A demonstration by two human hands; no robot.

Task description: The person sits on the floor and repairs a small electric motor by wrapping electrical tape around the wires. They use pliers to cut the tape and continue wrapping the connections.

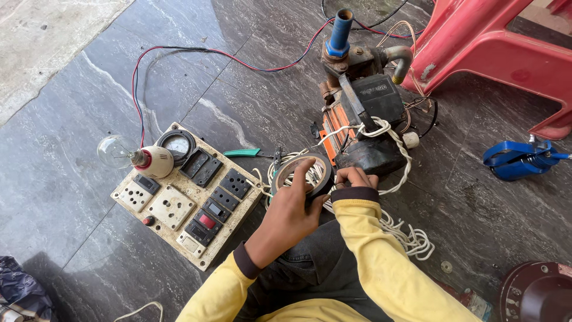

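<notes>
Left hand (290, 210) fingers curled round tape roll (302, 173)

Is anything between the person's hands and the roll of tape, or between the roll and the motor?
Nothing visible. The left hand already grips the tape roll, the right hand touches beside it, and the roll sits right against the motor.

A dark stone floor (71, 197) carries everything. On it lie a switch board (187, 194), a water pump (363, 113), green pliers (245, 153), white cord (411, 238) and a blue clamp (515, 160).
</notes>
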